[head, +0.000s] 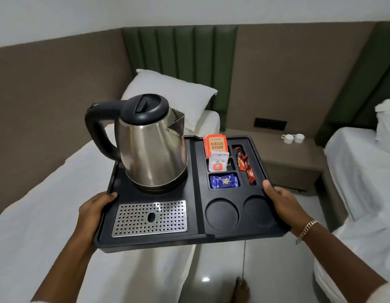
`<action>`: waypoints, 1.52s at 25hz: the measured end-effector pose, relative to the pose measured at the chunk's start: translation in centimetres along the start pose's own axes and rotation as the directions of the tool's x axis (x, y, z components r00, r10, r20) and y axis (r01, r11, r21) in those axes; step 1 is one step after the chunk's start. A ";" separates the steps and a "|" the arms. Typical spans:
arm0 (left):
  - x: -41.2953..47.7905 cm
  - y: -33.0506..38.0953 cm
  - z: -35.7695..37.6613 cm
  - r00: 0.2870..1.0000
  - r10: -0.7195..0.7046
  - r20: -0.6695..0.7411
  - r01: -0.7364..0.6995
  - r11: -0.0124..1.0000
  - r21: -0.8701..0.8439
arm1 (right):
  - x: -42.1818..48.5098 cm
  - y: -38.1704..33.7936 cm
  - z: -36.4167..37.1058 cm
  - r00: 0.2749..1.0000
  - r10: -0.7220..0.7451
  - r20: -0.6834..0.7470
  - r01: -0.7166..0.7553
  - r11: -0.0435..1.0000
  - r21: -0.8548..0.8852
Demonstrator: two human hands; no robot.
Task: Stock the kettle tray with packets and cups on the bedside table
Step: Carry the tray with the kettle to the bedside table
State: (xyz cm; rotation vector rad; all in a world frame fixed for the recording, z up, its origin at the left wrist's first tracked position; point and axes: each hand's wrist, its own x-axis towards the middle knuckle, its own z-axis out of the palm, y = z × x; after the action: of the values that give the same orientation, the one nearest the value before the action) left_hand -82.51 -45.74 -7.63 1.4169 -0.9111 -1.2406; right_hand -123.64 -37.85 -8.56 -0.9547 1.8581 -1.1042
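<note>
I hold a black kettle tray (196,215) in the air between two beds. My left hand (92,212) grips its left edge, and my right hand (281,202) grips its right edge. A steel kettle (150,147) with a black lid stands at the tray's back left, behind a perforated metal drip plate (149,218). The tray's compartments hold orange tea packets (215,145), a white packet (218,162), a blue packet (223,181) and red sachets (245,166). Two round cup recesses (222,214) are bare. Two white cups (293,138) stand on the bedside table (299,158) beyond.
A bed with white sheets (36,204) and a pillow (167,92) lies on the left. A second white bed (364,171) is on the right. A black wall socket plate (270,124) sits above the table. Glossy floor (266,270) shows below, with a thin cord hanging from the tray.
</note>
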 end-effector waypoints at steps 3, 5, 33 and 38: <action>6.2 0.1 6.6 1.000 -0.012 0.021 0.012 1.000 0.002 | 7.6 0.2 -2.1 0.998 0.005 -0.061 -0.004 1.000 0.025; 10.2 -0.1 11.4 0.999 -0.011 0.035 0.011 1.000 0.011 | 13.1 -0.1 -4.1 0.997 0.011 -0.082 -0.008 1.000 0.029; 61.6 -4.6 70.3 0.985 0.019 0.169 -0.106 0.843 0.527 | 83.7 5.1 -21.2 0.972 0.152 -0.179 -0.162 0.986 -0.038; 66.3 -14.3 78.3 0.979 -0.044 0.197 -0.113 0.691 0.714 | 92.0 17.0 -22.8 0.942 0.264 -0.209 -0.289 0.953 -0.095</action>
State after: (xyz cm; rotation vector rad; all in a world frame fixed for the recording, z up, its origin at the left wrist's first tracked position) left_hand -147.71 -121.79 -34.11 1.8842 -1.6966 -1.0353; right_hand -187.07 -104.35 -37.42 -0.6425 2.1647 -0.9444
